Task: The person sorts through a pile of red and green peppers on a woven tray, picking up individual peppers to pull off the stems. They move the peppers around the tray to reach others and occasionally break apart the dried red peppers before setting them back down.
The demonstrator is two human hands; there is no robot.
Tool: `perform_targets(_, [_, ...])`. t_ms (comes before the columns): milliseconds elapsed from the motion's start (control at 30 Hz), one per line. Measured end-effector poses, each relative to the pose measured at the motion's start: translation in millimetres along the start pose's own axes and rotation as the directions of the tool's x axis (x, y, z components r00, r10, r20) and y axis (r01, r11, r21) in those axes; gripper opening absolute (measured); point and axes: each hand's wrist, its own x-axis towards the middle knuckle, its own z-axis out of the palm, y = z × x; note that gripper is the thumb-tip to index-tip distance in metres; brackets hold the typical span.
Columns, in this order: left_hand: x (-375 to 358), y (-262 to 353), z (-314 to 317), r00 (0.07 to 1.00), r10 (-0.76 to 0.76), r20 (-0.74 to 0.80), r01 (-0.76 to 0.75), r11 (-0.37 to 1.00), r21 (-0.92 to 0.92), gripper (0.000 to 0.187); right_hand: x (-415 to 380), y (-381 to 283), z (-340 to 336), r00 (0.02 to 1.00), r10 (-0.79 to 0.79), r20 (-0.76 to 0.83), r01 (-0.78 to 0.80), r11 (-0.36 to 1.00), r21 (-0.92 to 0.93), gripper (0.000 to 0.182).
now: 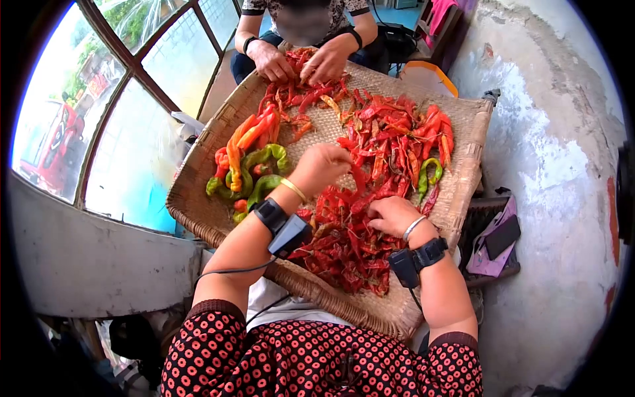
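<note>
A large woven tray holds heaps of red chili peppers. My left hand, with a gold bangle at the wrist, is closed in a pinch over the middle of the tray. A red chili pepper hangs at its fingertips. My right hand, wearing a silver bangle, reaches into the right side of the near heap of dried red chilies. Its fingers are curled among the chilies, and what they hold is hidden. Beyond both hands lies another heap of red chilies.
Long green peppers and orange-red peppers lie along the tray's left side. A green chili is at the right. Across the tray, another person's hands work in red chilies. Windows stand left, a wall right.
</note>
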Motion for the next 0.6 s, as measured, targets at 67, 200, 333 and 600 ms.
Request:
perform_targets(67, [3.5,-8.8,-11.2,0.986,-0.039,-0.163,0.006,0.981,-0.196,0.010,-1.2,3.3,-1.5,1.000,0.031,0.000,-0.031,0.999,-0.008,0.021])
perform_targets(200, [22.1,-38.0,-30.5,0.823,-0.293,-0.486,-0.087,0.781,-0.618,0.029,-3.6,6.3,-8.0,0.987,0.090,-0.135,-0.088,0.996,0.022,0.023])
perform_targets(333, [13.4,-41.0,-19.3,0.691,0.184,-0.699,0.099,0.933,0.345,0.051,-4.9,8.8,-16.0,0.851,0.282,-0.443,-0.339,0.939,-0.053,0.021])
perform_targets(600, [-39.6,30.4,56.1,0.698,0.542,0.469,-0.581,0.810,-0.071,0.025,-6.1,11.8,-19.2,0.862,0.411,-0.295,-0.443,0.896,-0.045,0.043])
